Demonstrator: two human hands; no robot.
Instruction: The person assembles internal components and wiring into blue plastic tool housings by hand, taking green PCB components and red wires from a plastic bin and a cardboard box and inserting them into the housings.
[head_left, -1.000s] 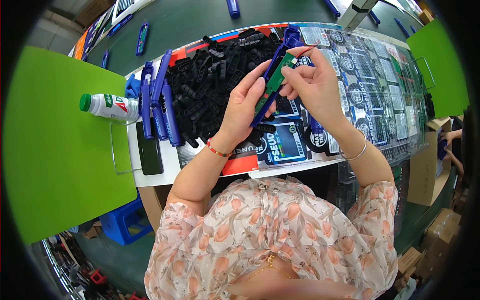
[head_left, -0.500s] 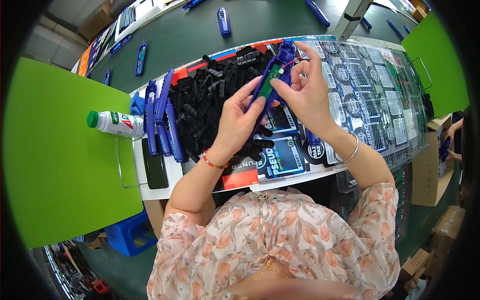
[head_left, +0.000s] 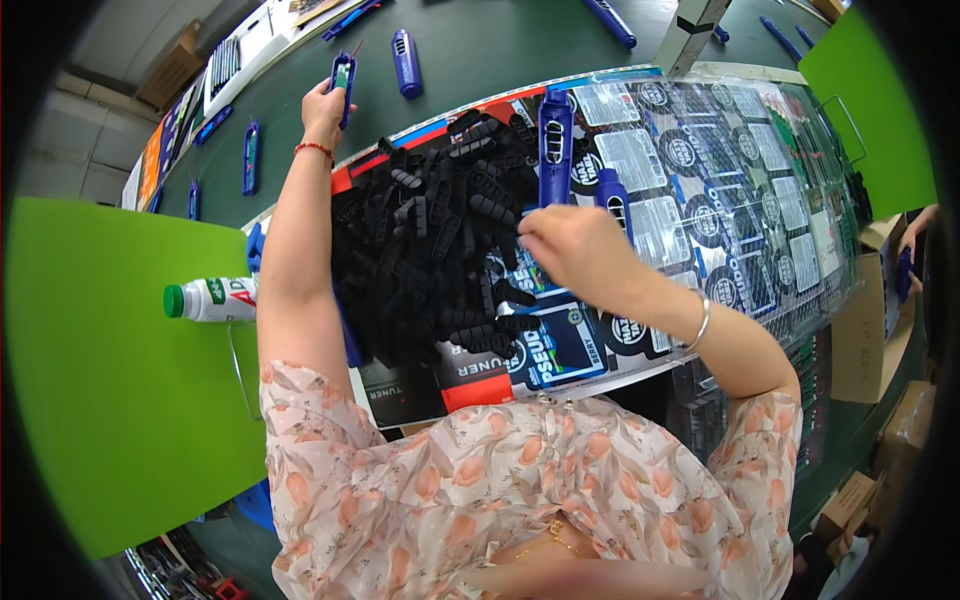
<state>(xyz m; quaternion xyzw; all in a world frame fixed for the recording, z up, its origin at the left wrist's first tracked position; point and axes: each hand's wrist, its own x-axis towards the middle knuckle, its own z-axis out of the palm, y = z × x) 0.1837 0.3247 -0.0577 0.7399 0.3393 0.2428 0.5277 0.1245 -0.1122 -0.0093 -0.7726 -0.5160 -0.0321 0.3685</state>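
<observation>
Out at the far left, on the long green work surface (head_left: 290, 130), my left hand (head_left: 322, 115) grips a blue half-casing (head_left: 343, 92) with a green circuit board and a thin reddish wire in it. My right hand (head_left: 585, 250) is over the printed sheets at the middle, thumb and fingers pressed together. Whatever it may pinch is too small to make out. Just beyond it lie a slotted blue casing (head_left: 555, 150) and a second blue casing (head_left: 613, 195). Left of its fingertips spreads a heap of black ribbed pieces (head_left: 430, 220).
Clear plastic trays (head_left: 740, 190) cover the right side of the bench. Green panels stand at left (head_left: 130, 370) and right (head_left: 875, 120). A white bottle (head_left: 215, 300) with a green cap is beside my left arm. Several blue casings (head_left: 405, 62) lie across the far surface. Another person's hand (head_left: 915, 250) shows at far right.
My left hand has carried the casing with the circuit board away to the far left. My right hand has let go of it and dropped nearer, its fingers now closed together.
</observation>
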